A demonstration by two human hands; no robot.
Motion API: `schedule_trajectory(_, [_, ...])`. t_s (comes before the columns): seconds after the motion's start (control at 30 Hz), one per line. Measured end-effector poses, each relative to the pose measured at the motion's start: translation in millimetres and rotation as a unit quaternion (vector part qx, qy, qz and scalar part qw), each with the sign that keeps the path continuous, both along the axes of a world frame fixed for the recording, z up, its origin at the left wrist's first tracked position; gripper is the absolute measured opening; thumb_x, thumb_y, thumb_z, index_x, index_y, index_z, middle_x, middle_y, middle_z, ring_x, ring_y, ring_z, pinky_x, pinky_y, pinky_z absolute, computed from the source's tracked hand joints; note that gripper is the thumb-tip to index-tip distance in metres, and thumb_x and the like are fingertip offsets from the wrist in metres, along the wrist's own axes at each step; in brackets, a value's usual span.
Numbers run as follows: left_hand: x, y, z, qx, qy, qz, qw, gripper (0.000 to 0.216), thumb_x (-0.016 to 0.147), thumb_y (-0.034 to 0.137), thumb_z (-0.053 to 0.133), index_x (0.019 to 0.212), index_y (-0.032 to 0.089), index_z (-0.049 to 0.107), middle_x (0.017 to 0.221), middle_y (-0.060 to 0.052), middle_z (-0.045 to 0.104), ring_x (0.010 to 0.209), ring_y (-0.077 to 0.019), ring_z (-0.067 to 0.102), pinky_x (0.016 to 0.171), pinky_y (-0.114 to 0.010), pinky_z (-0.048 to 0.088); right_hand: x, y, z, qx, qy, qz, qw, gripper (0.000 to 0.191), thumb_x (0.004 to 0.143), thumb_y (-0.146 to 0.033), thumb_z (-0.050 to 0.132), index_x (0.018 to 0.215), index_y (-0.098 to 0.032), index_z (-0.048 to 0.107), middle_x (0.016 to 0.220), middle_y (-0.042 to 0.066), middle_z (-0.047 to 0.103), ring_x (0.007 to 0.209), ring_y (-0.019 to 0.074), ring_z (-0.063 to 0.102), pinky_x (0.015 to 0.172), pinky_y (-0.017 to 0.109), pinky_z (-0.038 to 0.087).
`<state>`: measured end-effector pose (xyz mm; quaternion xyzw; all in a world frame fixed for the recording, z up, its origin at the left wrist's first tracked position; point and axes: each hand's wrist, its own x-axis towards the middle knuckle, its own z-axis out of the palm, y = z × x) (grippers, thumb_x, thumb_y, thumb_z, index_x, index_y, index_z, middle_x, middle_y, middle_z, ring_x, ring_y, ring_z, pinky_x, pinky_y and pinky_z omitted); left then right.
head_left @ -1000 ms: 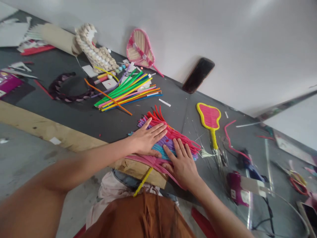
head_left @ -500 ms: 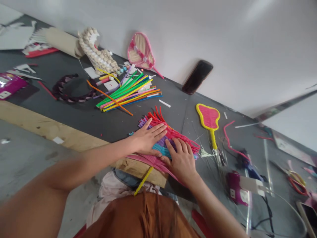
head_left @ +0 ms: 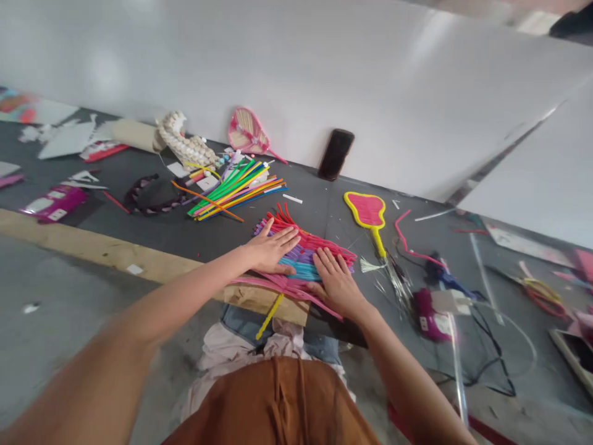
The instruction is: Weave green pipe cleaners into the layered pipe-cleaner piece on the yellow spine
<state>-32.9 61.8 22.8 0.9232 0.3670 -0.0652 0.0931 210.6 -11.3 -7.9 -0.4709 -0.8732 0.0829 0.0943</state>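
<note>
A woven mat of pipe cleaners (head_left: 303,270) in red, purple, blue and pink lies at the table's near edge. My left hand (head_left: 273,250) rests flat on its left part with the fingers spread. On the right part lies my right hand (head_left: 337,281), also flat, fingers stretched out. Loose strand ends stick out at the mat's upper left. Below the mat a yellow twisted stem (head_left: 269,316) hangs over the wooden edge. Part of the weave is hidden under both hands.
Behind the mat lies a bundle of coloured pipe cleaners (head_left: 231,191). A phone (head_left: 336,154) leans on the wall. To the right are a pink-and-yellow fan shape (head_left: 369,210), a glue gun (head_left: 451,278) and scissors (head_left: 537,293). A dark braided headband (head_left: 151,198) lies left.
The camera view has shifted, so the table items appear lower at the back. My right hand has moved slightly away from my left, uncovering more of the blue and purple strands.
</note>
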Motion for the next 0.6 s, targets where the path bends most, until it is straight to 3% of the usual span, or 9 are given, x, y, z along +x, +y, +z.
schedule_trajectory(0.13, [-12.3,-14.6,39.8,0.097,0.002,0.043,0.994,0.085,0.091,0.070,0.032,0.155,0.017,0.015,0.161,-0.014,0.017,0.150,-0.0280,0.016,0.117,-0.059,-0.008,21.7,-7.1,12.5,0.030,0.171,-0.014,0.985,0.051,0.101,-0.039,0.032,0.144,-0.015,0.046,0.150,0.015,0.044,0.147,0.0255,0.025,0.115,0.053,0.032])
schedule_trajectory(0.2, [-18.6,-37.3,56.3,0.157,0.007,0.069,0.985,0.089,0.089,0.071,0.034,0.155,0.013,0.015,0.161,-0.016,0.017,0.150,-0.0293,0.013,0.117,-0.058,-0.011,36.5,-17.0,13.8,0.065,0.241,-0.058,0.967,0.046,0.100,-0.037,0.035,0.139,-0.019,0.051,0.147,0.014,0.048,0.146,0.0252,0.029,0.115,0.054,0.033])
schedule_trajectory(0.27, [-20.7,-67.1,62.4,0.173,0.024,0.076,0.982,0.092,0.088,0.071,0.038,0.155,0.011,0.017,0.160,-0.017,0.019,0.150,-0.0296,0.013,0.118,-0.056,-0.010,50.0,-28.4,9.3,0.092,0.294,-0.119,0.944,0.042,0.099,-0.036,0.038,0.134,-0.021,0.056,0.142,0.013,0.053,0.143,0.0254,0.035,0.114,0.054,0.034])
schedule_trajectory(0.33, [-16.6,-97.1,56.2,0.154,0.041,0.064,0.985,0.091,0.087,0.069,0.043,0.153,0.009,0.022,0.159,-0.017,0.024,0.150,-0.0289,0.017,0.120,-0.054,-0.005,59.4,-38.8,-0.4,0.106,0.338,-0.177,0.918,0.039,0.099,-0.036,0.039,0.128,-0.021,0.060,0.137,0.013,0.057,0.137,0.0248,0.043,0.112,0.052,0.038])
schedule_trajectory(0.43, [1.7,-126.3,32.6,0.130,0.054,0.068,0.988,0.077,0.090,0.051,0.047,0.149,0.005,0.030,0.158,-0.017,0.028,0.149,-0.0286,0.019,0.122,-0.052,0.009,65.1,-48.6,-17.3,0.105,0.367,-0.233,0.895,0.037,0.097,-0.038,0.041,0.118,-0.019,0.065,0.129,0.014,0.062,0.126,0.0245,0.053,0.107,0.049,0.043])
schedule_trajectory(0.6, [41.9,-122.2,-0.2,0.180,0.022,0.129,0.975,0.063,0.086,0.021,0.047,0.145,0.000,0.038,0.152,-0.023,0.036,0.146,-0.0310,0.029,0.120,-0.050,0.023,64.4,-51.2,-28.6,0.099,0.348,-0.237,0.902,0.035,0.094,-0.040,0.045,0.108,-0.019,0.069,0.126,0.015,0.063,0.124,0.0261,0.054,0.105,0.049,0.045])
